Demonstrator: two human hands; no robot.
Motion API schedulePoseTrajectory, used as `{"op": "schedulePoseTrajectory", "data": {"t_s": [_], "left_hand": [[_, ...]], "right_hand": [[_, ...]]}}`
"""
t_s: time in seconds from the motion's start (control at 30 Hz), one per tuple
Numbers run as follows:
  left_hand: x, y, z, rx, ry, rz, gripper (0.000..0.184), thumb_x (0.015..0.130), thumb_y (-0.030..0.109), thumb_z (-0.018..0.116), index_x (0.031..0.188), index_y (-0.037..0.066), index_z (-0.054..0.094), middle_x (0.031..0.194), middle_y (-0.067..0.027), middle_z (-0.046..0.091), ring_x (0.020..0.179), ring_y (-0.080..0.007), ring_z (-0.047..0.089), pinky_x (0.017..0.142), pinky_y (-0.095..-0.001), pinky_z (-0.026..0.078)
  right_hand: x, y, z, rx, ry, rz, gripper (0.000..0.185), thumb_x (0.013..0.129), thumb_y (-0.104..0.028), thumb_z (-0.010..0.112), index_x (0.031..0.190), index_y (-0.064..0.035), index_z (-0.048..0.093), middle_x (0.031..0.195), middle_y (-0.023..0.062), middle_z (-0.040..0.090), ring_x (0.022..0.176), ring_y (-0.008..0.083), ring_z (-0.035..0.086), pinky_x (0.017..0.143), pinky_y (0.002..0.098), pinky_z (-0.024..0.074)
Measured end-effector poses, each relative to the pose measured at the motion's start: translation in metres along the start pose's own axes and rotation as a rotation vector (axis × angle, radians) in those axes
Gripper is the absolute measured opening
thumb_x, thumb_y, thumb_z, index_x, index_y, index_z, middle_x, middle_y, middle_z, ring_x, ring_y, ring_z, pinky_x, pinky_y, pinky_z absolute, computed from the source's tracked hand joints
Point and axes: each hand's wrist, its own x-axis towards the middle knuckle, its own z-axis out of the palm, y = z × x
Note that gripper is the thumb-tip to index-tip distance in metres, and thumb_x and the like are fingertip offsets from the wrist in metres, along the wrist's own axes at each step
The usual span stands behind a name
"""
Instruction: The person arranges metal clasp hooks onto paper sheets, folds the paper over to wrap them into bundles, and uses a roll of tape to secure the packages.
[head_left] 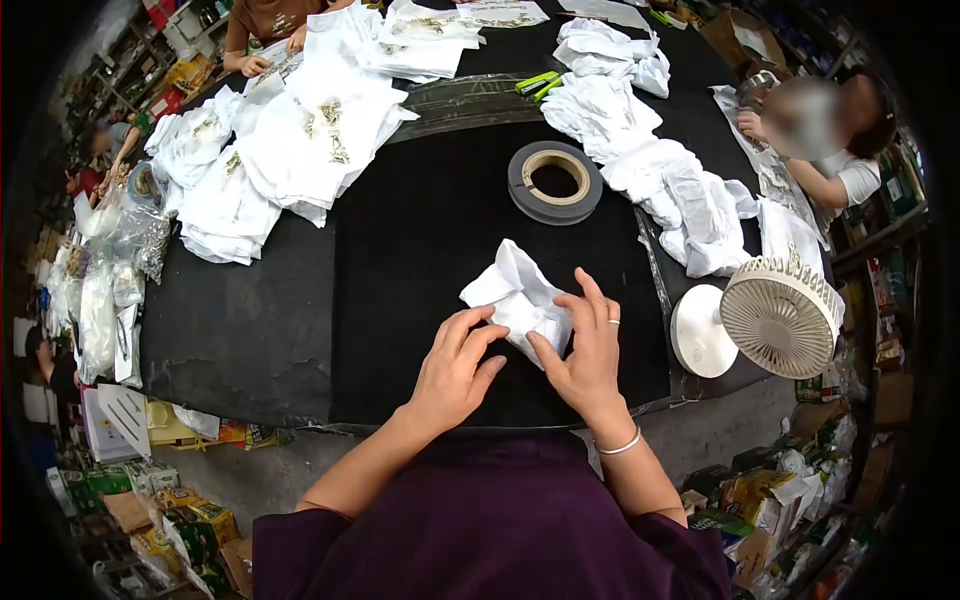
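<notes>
A crumpled, partly folded sheet of white paper [520, 295] stands up from the black table mat in front of me, its pointed corner raised. My left hand [455, 368] is at its lower left, fingers curved and apart from the thumb, fingertips close to the paper's edge. On the right side, my right hand [588, 350] has its fingers spread, with the thumb and a fingertip at the paper; whether they press on it I cannot tell. Anything inside the paper is hidden. A roll of dark grey tape [556, 206] lies beyond the paper.
Stacks of white sheets with gold-coloured pieces [325, 130] fill the far left. Crumpled white bundles [670, 185] line the right, beside a white fan [780, 320]. A green stapler-like tool [540, 85] lies farther back. Co-workers sit at the far left and right [855, 180].
</notes>
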Motion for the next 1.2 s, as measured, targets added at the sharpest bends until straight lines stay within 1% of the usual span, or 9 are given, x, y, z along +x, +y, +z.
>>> {"op": "schedulePoseTrajectory", "data": {"t_s": [0.23, 0.33, 0.4, 0.47, 0.63, 0.7, 0.83, 0.9, 1.2], "left_hand": [[0.060, -0.052, -0.003, 0.434, -0.101, 0.031, 0.052, 0.100, 0.035, 0.058, 0.148, 0.017, 0.054, 0.162, -0.0106, 0.039, 0.150, -0.0357, 0.030, 0.122, -0.0555, 0.022], [0.085, -0.070, -0.009, 0.489, -0.205, -0.050, 0.052, 0.100, 0.044, 0.055, 0.149, 0.024, 0.053, 0.164, -0.0053, 0.036, 0.152, -0.0350, 0.025, 0.123, -0.0608, 0.018], [0.082, -0.066, -0.002, 0.481, -0.228, -0.053, 0.053, 0.100, 0.045, 0.055, 0.149, 0.024, 0.053, 0.163, -0.0045, 0.036, 0.151, -0.0354, 0.026, 0.123, -0.0614, 0.017], [0.073, -0.056, 0.013, 0.560, 0.094, -0.035, 0.043, 0.098, 0.032, 0.060, 0.141, 0.023, 0.059, 0.163, -0.0030, 0.035, 0.151, -0.0359, 0.024, 0.125, -0.0609, 0.015], [0.052, -0.036, 0.026, 0.488, -0.138, 0.238, 0.031, 0.093, 0.016, 0.061, 0.124, 0.020, 0.063, 0.163, -0.0028, 0.035, 0.150, -0.0356, 0.025, 0.125, -0.0577, 0.018], [0.052, -0.025, 0.029, 0.456, -0.111, 0.259, 0.022, 0.089, 0.008, 0.061, 0.109, 0.017, 0.065, 0.161, -0.0027, 0.038, 0.149, -0.0344, 0.027, 0.124, -0.0532, 0.024], [0.047, -0.035, 0.023, 0.367, -0.043, 0.360, 0.017, 0.089, 0.006, 0.060, 0.104, 0.014, 0.060, 0.156, -0.0040, 0.043, 0.144, -0.0365, 0.033, 0.121, -0.0503, 0.030], [0.027, -0.047, 0.000, 0.360, -0.020, 0.378, 0.017, 0.088, 0.005, 0.060, 0.103, 0.014, 0.060, 0.154, -0.0043, 0.046, 0.141, -0.0368, 0.036, 0.118, -0.0479, 0.035], [-0.018, -0.017, -0.026, 0.325, 0.174, 0.037, 0.016, 0.086, 0.000, 0.062, 0.095, 0.013, 0.066, 0.141, -0.0031, 0.058, 0.131, -0.0325, 0.044, 0.106, -0.0402, 0.043]], "right_hand": [[-0.014, 0.020, -0.006, 0.491, -0.241, 0.571, 0.026, 0.081, -0.004, 0.071, 0.106, -0.0046, 0.063, 0.125, 0.0166, 0.060, 0.106, 0.0313, 0.057, 0.093, 0.0408, 0.0468], [-0.005, -0.015, -0.007, -0.342, 0.137, -0.273, 0.019, 0.079, -0.005, 0.069, 0.097, -0.0072, 0.064, 0.109, 0.0135, 0.064, 0.098, 0.0312, 0.057, 0.091, 0.0397, 0.0439], [-0.013, -0.020, -0.009, -0.359, 0.050, -0.415, 0.018, 0.079, -0.007, 0.070, 0.096, -0.0077, 0.064, 0.107, 0.0132, 0.064, 0.097, 0.0321, 0.057, 0.090, 0.0401, 0.0430], [-0.032, -0.019, -0.017, -0.257, -0.300, -0.275, 0.017, 0.081, -0.015, 0.073, 0.094, -0.0081, 0.065, 0.105, 0.0126, 0.065, 0.094, 0.0319, 0.060, 0.087, 0.0403, 0.0441], [-0.038, -0.016, -0.077, 0.018, -0.785, -0.031, 0.020, 0.087, -0.020, 0.075, 0.080, -0.0049, 0.065, 0.076, 0.0070, 0.064, 0.059, 0.0238, 0.055, 0.061, 0.0313, 0.0449], [-0.013, -0.018, -0.078, 0.327, -0.591, 0.010, 0.021, 0.088, -0.015, 0.074, 0.075, -0.0029, 0.064, 0.067, 0.0051, 0.060, 0.051, 0.0198, 0.050, 0.052, 0.0284, 0.0410], [0.051, 0.021, -0.014, -0.139, 0.008, 0.033, 0.023, 0.091, -0.024, 0.072, 0.088, -0.0025, 0.063, 0.083, 0.0095, 0.064, 0.069, 0.0230, 0.059, 0.060, 0.0328, 0.0483], [0.061, 0.047, 0.021, -0.451, -0.097, 0.163, 0.034, 0.092, -0.038, 0.069, 0.090, -0.0044, 0.062, 0.087, 0.0106, 0.061, 0.079, 0.0279, 0.062, 0.063, 0.0366, 0.0506], [0.049, 0.052, 0.045, -0.299, 0.039, 0.019, 0.023, 0.092, -0.022, 0.067, 0.078, -0.0055, 0.061, 0.077, 0.0055, 0.054, 0.063, 0.0243, 0.054, 0.057, 0.0361, 0.0455]]}}
